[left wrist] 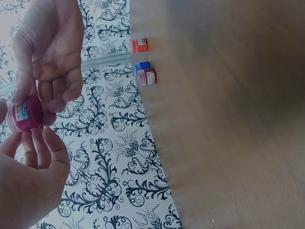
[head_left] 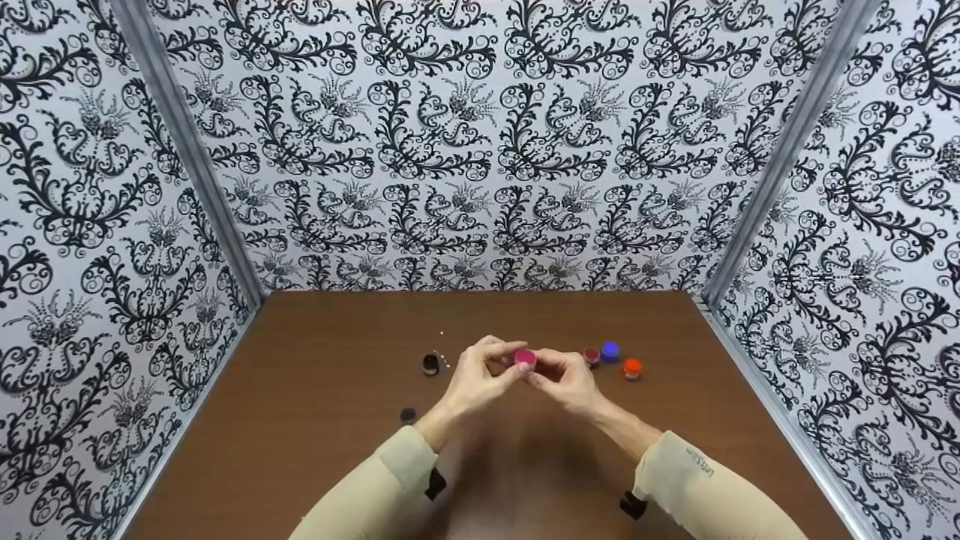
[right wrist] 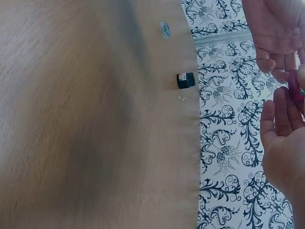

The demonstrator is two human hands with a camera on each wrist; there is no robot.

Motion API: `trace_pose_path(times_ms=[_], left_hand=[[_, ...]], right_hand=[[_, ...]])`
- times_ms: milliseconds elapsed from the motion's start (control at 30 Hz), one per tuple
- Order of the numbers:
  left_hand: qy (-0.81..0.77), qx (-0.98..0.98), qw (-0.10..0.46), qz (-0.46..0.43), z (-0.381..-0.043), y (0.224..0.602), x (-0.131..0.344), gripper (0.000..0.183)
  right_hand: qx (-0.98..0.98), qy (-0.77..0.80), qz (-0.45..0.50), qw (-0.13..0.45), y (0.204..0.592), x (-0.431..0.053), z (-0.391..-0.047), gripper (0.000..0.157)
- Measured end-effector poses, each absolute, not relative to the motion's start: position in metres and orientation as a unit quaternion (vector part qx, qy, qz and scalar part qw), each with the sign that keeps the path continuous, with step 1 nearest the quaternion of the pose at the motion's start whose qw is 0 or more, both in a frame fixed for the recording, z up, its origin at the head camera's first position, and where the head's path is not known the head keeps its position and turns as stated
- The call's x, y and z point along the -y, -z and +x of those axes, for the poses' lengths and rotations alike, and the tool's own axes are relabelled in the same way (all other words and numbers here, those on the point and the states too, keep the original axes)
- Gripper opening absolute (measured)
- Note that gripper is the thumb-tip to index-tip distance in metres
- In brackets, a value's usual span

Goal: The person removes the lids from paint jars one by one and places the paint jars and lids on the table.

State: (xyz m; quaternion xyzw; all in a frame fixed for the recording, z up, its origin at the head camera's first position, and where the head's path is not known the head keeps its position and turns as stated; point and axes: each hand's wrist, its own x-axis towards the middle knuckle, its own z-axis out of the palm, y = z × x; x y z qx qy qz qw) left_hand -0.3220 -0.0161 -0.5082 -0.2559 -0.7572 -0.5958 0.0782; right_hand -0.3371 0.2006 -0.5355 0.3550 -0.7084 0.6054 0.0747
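Together, the left hand (head_left: 481,373) and right hand (head_left: 568,379) pinch one round magenta jar (head_left: 526,357) above the wood-grained tabletop (head_left: 315,375); rightward sit three squat jars (head_left: 610,352), dark red, blue, orange; leftward, one black jar (head_left: 430,366) beside several white bits (right wrist: 182,98).

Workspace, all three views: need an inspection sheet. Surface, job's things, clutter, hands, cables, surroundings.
Surface: brown wood-grain table.
Job's things: magenta pot, held raised off the table.
Clutter: dark red pot, blue pot and orange pot grouped at right; black pot at left, small white bits beside it; small round piece nearer the person, possibly a lid.
Hands: left hand and right hand both pinch the magenta pot.
Cables: nothing seen.
Surroundings: black-and-white patterned walls, grey corner strips.
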Motion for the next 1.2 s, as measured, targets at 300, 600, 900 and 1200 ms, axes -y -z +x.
trace_pose_path(times_ms=[300, 600, 900, 1200], left_hand=[[0.589, 0.762, 0.079, -0.258, -0.323, 0.508, 0.016, 0.032], [0.609, 0.757, 0.102, -0.214, -0.323, 0.51, 0.009, 0.032], [0.592, 0.777, 0.144, -0.16, -0.32, 0.507, 0.003, 0.033], [0.612, 0.761, 0.135, -0.167, -0.32, 0.509, 0.004, 0.037]], right_hand=[[0.701, -0.606, 0.37, 0.069, 0.535, -0.202, -0.337, 0.028], [0.708, -0.597, 0.363, 0.105, 0.54, -0.2, -0.341, 0.025], [0.721, -0.594, 0.324, 0.151, 0.54, -0.193, -0.335, 0.026], [0.734, -0.585, 0.314, 0.145, 0.538, -0.194, -0.335, 0.029]])
